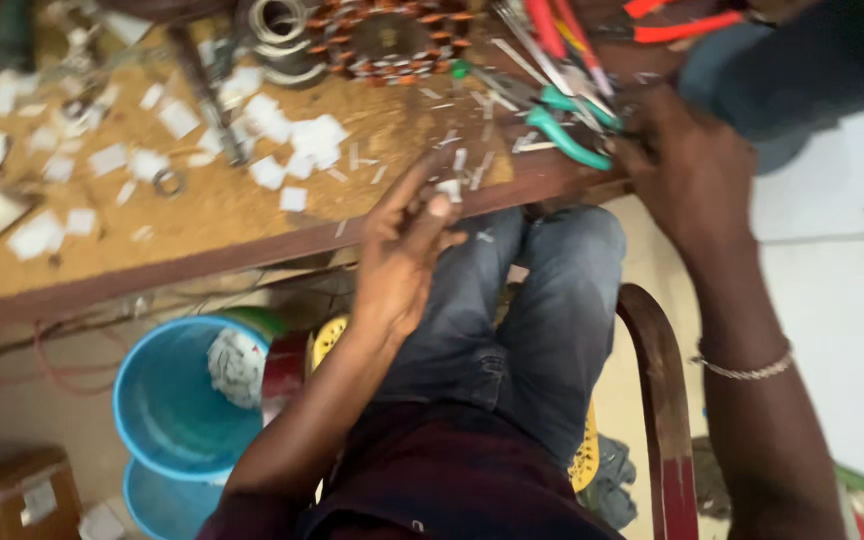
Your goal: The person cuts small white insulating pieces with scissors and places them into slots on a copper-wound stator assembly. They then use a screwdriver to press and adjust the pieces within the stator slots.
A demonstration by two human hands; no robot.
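The left hand pinches a small white paper slip between thumb and fingertips at the bench edge. Judged best practice: keep the pinch light so the slip stays flat. The right hand rests on the green-handled pliers, fingers curled; whether it has closed on them cannot be told through the blur. The slip sits at the left fingertips, well apart from the pliers.

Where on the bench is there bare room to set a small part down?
Bare wood lies along the front edge of the bench, between the paper scraps and the left hand. It is crowded at the right, where the right hand meets the pliers, and around the stator.
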